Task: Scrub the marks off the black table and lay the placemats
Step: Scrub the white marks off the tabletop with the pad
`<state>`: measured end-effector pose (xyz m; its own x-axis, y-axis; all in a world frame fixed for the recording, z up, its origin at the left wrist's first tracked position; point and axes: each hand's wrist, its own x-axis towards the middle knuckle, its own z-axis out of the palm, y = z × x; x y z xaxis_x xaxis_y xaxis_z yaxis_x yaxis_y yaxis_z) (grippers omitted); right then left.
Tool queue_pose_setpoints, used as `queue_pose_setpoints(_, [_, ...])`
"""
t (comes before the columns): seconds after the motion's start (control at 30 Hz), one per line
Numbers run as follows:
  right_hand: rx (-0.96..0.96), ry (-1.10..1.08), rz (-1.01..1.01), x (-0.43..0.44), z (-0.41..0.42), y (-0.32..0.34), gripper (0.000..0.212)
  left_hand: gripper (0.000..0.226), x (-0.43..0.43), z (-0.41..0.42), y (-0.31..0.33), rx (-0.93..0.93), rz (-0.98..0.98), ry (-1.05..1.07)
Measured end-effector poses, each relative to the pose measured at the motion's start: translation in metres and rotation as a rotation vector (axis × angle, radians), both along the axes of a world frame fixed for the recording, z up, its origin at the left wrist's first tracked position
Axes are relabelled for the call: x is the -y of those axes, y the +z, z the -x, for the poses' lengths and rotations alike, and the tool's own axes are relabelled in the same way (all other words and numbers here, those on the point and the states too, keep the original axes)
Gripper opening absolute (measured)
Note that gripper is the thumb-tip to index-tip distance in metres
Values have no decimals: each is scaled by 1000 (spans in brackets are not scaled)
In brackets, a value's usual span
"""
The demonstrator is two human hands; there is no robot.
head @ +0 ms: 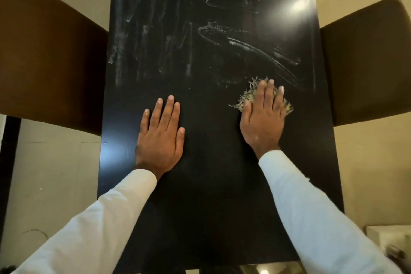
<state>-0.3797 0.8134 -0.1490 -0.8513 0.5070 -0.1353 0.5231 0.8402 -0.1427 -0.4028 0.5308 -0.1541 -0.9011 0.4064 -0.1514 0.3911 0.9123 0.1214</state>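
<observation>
The black table (211,184) runs away from me, its far half covered in white chalky marks (240,40) as streaks and loops. My right hand (262,115) presses flat with straight fingers on a frayed, pale fibrous scrubber (249,94) near the table's right side, just below the marks. My left hand (161,133) rests flat on the bare table surface, fingers straight and spread. The near half of the table is dark and free of marks. No placemats are in view.
A brown chair (49,55) stands at the table's left side and another brown chair (369,62) at the right. The pale floor (367,173) shows on both sides. A bright lamp reflection (298,4) glares on the far right tabletop.
</observation>
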Motion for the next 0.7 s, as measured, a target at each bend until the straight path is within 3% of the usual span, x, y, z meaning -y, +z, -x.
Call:
queue_pose_setpoints(0.2, [29,200,36,94,3,4,76,73,2,1,-3,17,-5,-7])
queue_pose_setpoints(0.33, [-43,312,38,97,46,-1,73,72,2,1,-4,25,-16,-5])
queue_pose_setpoints(0.53, [-39,142,-20,55,54,-7,73,72,3,1,-7,59,-24,-7])
queue_pose_setpoints(0.7, [10,106,-8,104,25,0,75,73,4,2,-6,48,-44,-11])
